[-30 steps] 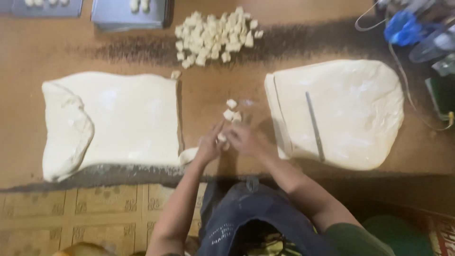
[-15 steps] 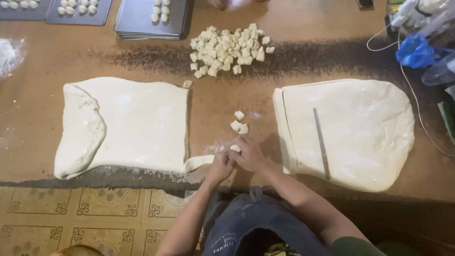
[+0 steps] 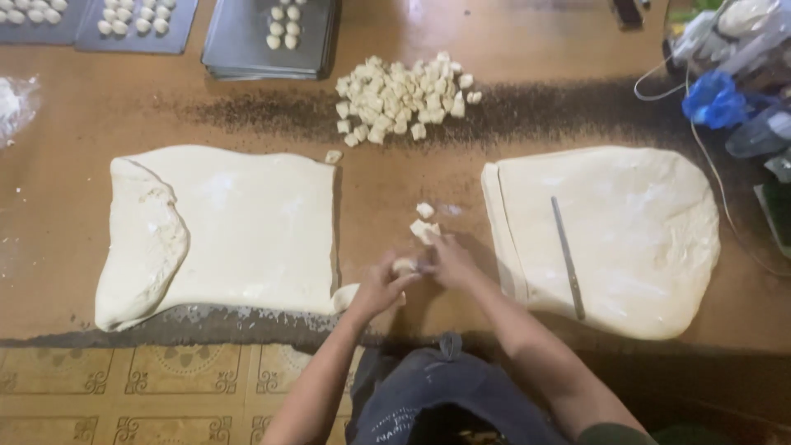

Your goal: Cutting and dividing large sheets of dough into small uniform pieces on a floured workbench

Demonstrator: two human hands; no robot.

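My left hand (image 3: 378, 288) and my right hand (image 3: 451, 261) meet at the front middle of the brown table (image 3: 527, 49), both pinching a short strip of dough (image 3: 405, 265). A pale end of that strip (image 3: 345, 297) trails to the left below my left hand. Just beyond my fingers lie two small cut dough pieces (image 3: 424, 221). A large flat dough sheet (image 3: 231, 231) lies to the left, another dough sheet (image 3: 614, 235) to the right.
A thin metal blade (image 3: 568, 257) rests on the right sheet. A heap of several cut dough pieces (image 3: 404, 96) sits at the back middle. Grey trays (image 3: 239, 37) with dough balls line the far edge. Plastic bags and a cable (image 3: 725, 99) crowd the right.
The view has tilted slightly, showing more of the trays. My hands stay together on the dough strip, shifted a little nearer to the two cut pieces.
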